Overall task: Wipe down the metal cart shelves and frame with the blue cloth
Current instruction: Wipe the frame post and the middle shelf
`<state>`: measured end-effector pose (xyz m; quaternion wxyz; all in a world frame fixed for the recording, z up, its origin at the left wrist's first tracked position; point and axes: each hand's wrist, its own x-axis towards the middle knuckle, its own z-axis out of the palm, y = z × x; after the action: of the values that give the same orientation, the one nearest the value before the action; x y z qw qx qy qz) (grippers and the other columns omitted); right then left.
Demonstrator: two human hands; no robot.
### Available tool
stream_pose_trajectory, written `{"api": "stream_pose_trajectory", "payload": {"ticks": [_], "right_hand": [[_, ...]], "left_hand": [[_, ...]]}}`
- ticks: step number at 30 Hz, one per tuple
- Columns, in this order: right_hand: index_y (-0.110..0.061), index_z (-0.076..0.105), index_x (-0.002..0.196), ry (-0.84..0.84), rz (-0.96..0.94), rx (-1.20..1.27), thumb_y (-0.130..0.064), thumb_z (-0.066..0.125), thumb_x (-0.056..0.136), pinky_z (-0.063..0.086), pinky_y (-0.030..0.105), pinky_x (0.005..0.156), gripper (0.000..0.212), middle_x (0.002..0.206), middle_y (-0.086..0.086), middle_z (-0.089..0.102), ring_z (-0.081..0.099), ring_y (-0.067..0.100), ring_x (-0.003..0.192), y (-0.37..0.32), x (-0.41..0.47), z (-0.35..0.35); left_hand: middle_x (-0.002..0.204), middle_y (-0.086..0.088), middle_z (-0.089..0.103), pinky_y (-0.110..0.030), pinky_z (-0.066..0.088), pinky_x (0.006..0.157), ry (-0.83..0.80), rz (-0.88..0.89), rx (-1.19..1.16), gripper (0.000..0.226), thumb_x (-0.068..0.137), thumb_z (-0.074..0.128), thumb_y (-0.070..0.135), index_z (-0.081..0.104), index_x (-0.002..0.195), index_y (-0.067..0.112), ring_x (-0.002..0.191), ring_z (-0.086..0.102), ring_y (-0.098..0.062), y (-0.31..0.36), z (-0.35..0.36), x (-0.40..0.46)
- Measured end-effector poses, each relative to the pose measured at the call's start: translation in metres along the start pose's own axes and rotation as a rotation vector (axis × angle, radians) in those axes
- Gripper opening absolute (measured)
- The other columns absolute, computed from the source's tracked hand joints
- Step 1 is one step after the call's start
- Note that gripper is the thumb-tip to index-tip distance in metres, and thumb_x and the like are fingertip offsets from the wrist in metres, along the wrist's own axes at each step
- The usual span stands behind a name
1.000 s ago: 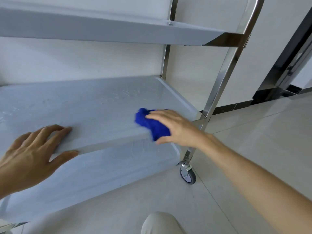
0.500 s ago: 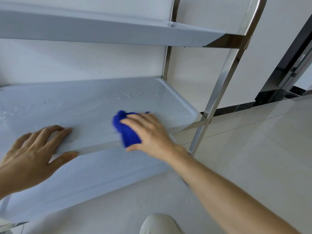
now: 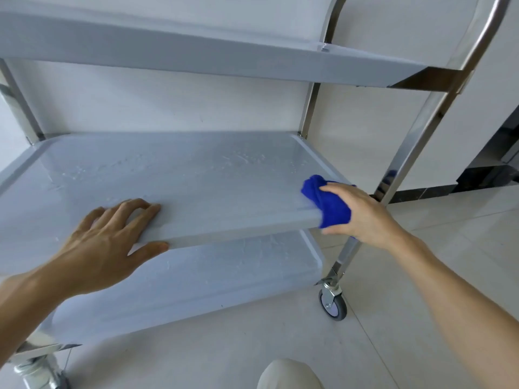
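A three-tier metal cart fills the view. Its middle shelf [image 3: 196, 175] shows wet streaks. My right hand [image 3: 365, 214] grips the bunched blue cloth [image 3: 328, 203] and presses it on the front right corner of that shelf, wrapped over the front lip beside the shiny frame post [image 3: 410, 153]. My left hand [image 3: 112, 240] lies flat on the shelf's front edge at the left, fingers on top and thumb under the lip, holding nothing. The top shelf [image 3: 196, 51] hangs above and the bottom shelf [image 3: 210, 276] sits below.
A grey caster wheel [image 3: 334, 304] stands under the right post on the pale tiled floor [image 3: 421, 304]. A white wall is close behind the cart. A dark baseboard and door frame [image 3: 488, 169] are at the far right. My knee [image 3: 289, 374] shows at the bottom.
My right hand slid the cloth left along the front edge, then back right to the corner by the post. The view shifted; my left hand stayed on the edge.
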<state>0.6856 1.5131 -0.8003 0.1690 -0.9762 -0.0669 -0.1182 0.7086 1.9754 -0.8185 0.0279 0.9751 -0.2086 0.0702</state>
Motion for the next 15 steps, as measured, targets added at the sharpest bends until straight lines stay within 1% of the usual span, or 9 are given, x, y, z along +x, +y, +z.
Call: {"api": "stream_pose_trajectory", "payload": {"ticks": [2, 4, 6, 7, 9, 10, 11, 13, 15], "right_hand": [[-0.034, 0.045, 0.143, 0.01, 0.031, -0.012, -0.04, 0.092, 0.062, 0.031, 0.03, 0.113, 0.093, 0.151, -0.013, 0.042, 0.039, 0.011, 0.137, -0.006, 0.0, 0.003], [-0.027, 0.048, 0.142, 0.028, -0.055, 0.004, -0.032, 0.092, 0.063, 0.031, 0.032, 0.114, 0.091, 0.15, -0.007, 0.044, 0.038, 0.011, 0.136, -0.034, 0.003, 0.016], [-0.016, 0.054, 0.139, 0.057, -0.224, 0.023, -0.022, 0.091, 0.062, 0.032, 0.032, 0.112, 0.085, 0.147, 0.002, 0.05, 0.042, 0.016, 0.134, -0.077, 0.008, 0.035], [-0.012, 0.055, 0.137, 0.059, -0.301, 0.014, -0.021, 0.09, 0.062, 0.032, 0.034, 0.112, 0.084, 0.145, 0.005, 0.052, 0.045, 0.02, 0.134, -0.102, 0.012, 0.046], [-0.012, 0.054, 0.138, 0.043, -0.388, -0.019, -0.027, 0.089, 0.063, 0.032, 0.041, 0.112, 0.085, 0.144, 0.006, 0.052, 0.047, 0.026, 0.134, -0.154, 0.022, 0.067], [-0.015, 0.052, 0.141, 0.034, -0.403, -0.038, -0.032, 0.087, 0.064, 0.031, 0.043, 0.113, 0.086, 0.146, 0.004, 0.05, 0.045, 0.026, 0.135, -0.176, 0.027, 0.076], [-0.018, 0.048, 0.143, 0.024, -0.406, -0.056, -0.035, 0.086, 0.065, 0.029, 0.043, 0.113, 0.088, 0.148, 0.002, 0.047, 0.042, 0.025, 0.137, -0.193, 0.031, 0.083], [-0.023, 0.043, 0.146, -0.017, -0.395, -0.07, -0.043, 0.084, 0.066, 0.026, 0.04, 0.115, 0.093, 0.151, -0.004, 0.041, 0.035, 0.02, 0.139, -0.21, 0.036, 0.089], [-0.027, 0.04, 0.145, -0.13, -0.378, 0.014, -0.052, 0.085, 0.061, 0.024, 0.037, 0.116, 0.099, 0.149, -0.01, 0.04, 0.031, 0.015, 0.139, -0.209, 0.037, 0.08]], "left_hand": [[0.15, 0.004, 0.036, -0.043, 0.028, 0.117, -0.015, -0.005, -0.006, 0.096, 0.082, 0.004, 0.081, 0.031, 0.154, 0.024, 0.138, 0.04, -0.022, 0.007, -0.008, -0.003], [0.154, 0.006, 0.028, -0.04, 0.023, 0.12, -0.048, -0.001, 0.014, 0.099, 0.078, 0.0, 0.081, 0.022, 0.157, 0.025, 0.142, 0.034, -0.018, 0.012, -0.011, -0.003], [0.155, 0.008, 0.023, -0.037, 0.018, 0.121, -0.087, -0.013, -0.028, 0.092, 0.081, 0.015, 0.08, 0.018, 0.157, 0.028, 0.142, 0.032, -0.017, 0.012, -0.014, -0.001], [0.155, 0.007, 0.024, -0.035, 0.017, 0.121, -0.108, -0.032, -0.107, 0.086, 0.086, 0.034, 0.075, 0.019, 0.156, 0.029, 0.14, 0.033, -0.018, 0.011, -0.018, 0.001], [0.154, 0.003, 0.031, -0.034, 0.023, 0.118, -0.134, -0.08, -0.378, 0.078, 0.091, 0.067, 0.039, 0.024, 0.155, 0.027, 0.137, 0.036, -0.021, 0.004, -0.029, 0.002], [0.153, 0.001, 0.034, -0.034, 0.029, 0.114, -0.122, -0.101, -0.511, 0.077, 0.09, 0.07, 0.02, 0.028, 0.154, 0.025, 0.135, 0.037, -0.022, 0.0, -0.033, 0.001], [0.151, 0.0, 0.037, -0.034, 0.035, 0.108, -0.092, -0.116, -0.588, 0.076, 0.089, 0.069, 0.009, 0.031, 0.153, 0.024, 0.133, 0.039, -0.022, -0.004, -0.036, -0.001], [0.148, 0.001, 0.041, -0.033, 0.04, 0.099, -0.038, -0.124, -0.613, 0.072, 0.089, 0.066, -0.001, 0.037, 0.15, 0.024, 0.128, 0.043, -0.022, -0.008, -0.039, -0.007], [0.146, -0.002, 0.045, -0.036, 0.041, 0.101, 0.003, -0.101, -0.567, 0.069, 0.088, 0.064, -0.004, 0.041, 0.148, 0.021, 0.128, 0.046, -0.024, -0.007, -0.036, -0.008]]}}
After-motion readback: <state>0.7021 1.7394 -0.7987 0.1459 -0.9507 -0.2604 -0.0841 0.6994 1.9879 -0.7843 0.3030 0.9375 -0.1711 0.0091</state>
